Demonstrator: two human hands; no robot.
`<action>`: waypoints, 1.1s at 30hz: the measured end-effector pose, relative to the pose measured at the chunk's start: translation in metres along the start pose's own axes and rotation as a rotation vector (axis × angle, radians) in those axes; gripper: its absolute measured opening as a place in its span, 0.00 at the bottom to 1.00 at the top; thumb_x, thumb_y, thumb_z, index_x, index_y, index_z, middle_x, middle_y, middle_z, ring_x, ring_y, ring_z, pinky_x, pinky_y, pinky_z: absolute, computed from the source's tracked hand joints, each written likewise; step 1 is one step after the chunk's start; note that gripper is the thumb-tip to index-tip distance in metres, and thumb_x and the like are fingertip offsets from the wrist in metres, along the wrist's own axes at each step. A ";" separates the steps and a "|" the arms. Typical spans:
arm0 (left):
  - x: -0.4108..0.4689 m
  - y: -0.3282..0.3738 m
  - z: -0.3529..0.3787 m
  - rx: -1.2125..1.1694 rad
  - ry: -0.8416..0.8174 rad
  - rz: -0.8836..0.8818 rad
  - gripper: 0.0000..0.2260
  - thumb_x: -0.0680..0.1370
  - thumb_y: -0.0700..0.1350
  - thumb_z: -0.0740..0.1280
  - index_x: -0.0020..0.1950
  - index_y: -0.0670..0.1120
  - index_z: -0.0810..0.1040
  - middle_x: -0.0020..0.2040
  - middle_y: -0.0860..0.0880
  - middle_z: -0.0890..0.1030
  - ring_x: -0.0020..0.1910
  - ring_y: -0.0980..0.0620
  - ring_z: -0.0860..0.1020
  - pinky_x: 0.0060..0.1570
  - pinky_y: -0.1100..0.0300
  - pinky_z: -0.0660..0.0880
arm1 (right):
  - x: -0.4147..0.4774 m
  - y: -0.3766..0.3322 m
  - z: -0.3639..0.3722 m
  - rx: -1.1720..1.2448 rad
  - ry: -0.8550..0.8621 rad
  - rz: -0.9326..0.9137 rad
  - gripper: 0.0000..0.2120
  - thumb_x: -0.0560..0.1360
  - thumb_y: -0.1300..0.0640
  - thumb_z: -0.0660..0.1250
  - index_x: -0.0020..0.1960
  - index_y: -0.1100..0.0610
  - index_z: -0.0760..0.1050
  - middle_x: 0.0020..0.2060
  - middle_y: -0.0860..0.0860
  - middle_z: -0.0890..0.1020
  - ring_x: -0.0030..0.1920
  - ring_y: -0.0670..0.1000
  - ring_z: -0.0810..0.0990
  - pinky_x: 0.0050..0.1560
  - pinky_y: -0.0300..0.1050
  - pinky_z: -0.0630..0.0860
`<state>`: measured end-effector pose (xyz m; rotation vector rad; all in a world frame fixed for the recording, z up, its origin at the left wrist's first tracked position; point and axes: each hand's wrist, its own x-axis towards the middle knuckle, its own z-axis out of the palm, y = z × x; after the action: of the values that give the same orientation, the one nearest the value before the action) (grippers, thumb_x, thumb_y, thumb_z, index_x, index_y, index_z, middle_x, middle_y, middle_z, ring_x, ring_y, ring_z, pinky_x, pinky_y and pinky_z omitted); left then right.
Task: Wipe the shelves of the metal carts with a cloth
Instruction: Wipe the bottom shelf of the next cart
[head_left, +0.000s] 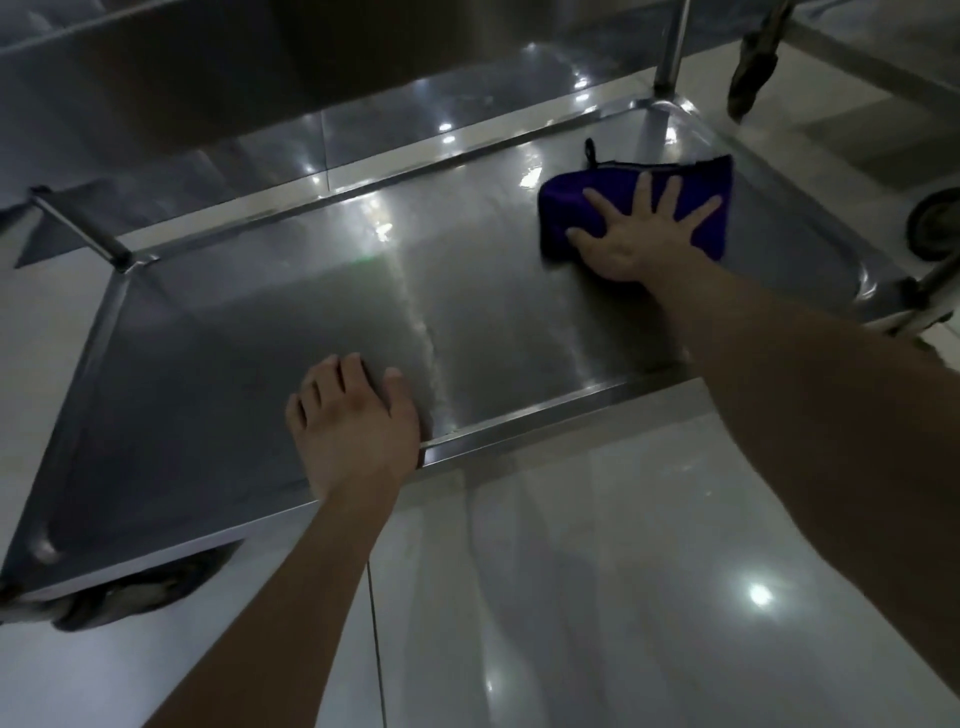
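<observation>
Carefully now: a flat palm can outrun its cloth

Your purple cloth (563, 210) lies folded under your right hand (636, 234), on the cart's shelf (260, 338) toward its far right corner. That hand is spread wide, fingers fanned and pressing down, with nothing curled around the fabric. So the likeliest slip, as I judge it, is the palm skating over the cloth on a fast stroke. That would leave it bunched behind your wrist while bare skin smears the steel. The small loop (590, 150) sticking out beyond your fingertips could also snag on the corner post (672, 47) just past it if you push deep into that corner.

Your left hand (353, 421) lies flat too, fingers straight on the shelf, wrist crossing the near rim (545, 415). Lean hard on it and the cart may roll: a wheel (935, 223) shows off to the right of your wiping hand, and the glossy floor (623, 571) beneath your forearms looks slick. The steel under that left palm cannot be wiped until you lift it, so that patch risks being missed.
</observation>
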<state>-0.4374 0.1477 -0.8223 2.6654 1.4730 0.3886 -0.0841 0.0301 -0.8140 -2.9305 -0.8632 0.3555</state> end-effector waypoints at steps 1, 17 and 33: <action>0.000 0.000 -0.001 0.009 0.002 0.002 0.31 0.83 0.58 0.48 0.78 0.42 0.73 0.80 0.40 0.72 0.80 0.38 0.68 0.81 0.41 0.59 | 0.003 -0.026 0.001 -0.002 -0.004 -0.063 0.40 0.78 0.20 0.44 0.86 0.33 0.40 0.87 0.57 0.37 0.84 0.70 0.34 0.72 0.86 0.33; 0.002 -0.007 -0.009 -0.055 0.045 0.061 0.27 0.84 0.53 0.51 0.73 0.39 0.78 0.74 0.37 0.78 0.73 0.35 0.74 0.75 0.40 0.67 | -0.071 0.017 0.026 -0.015 0.046 -0.300 0.33 0.81 0.25 0.43 0.84 0.28 0.43 0.88 0.46 0.41 0.87 0.57 0.37 0.79 0.75 0.33; -0.006 0.042 0.010 -0.054 0.147 0.219 0.26 0.85 0.53 0.53 0.74 0.40 0.77 0.73 0.37 0.79 0.77 0.37 0.73 0.80 0.39 0.61 | -0.124 0.040 0.031 -0.017 0.014 -0.213 0.30 0.84 0.29 0.41 0.85 0.30 0.41 0.88 0.49 0.40 0.86 0.62 0.37 0.76 0.81 0.33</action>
<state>-0.4035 0.1203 -0.8254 2.8160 1.1849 0.6429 -0.1716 -0.0709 -0.8242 -2.8147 -1.1675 0.3138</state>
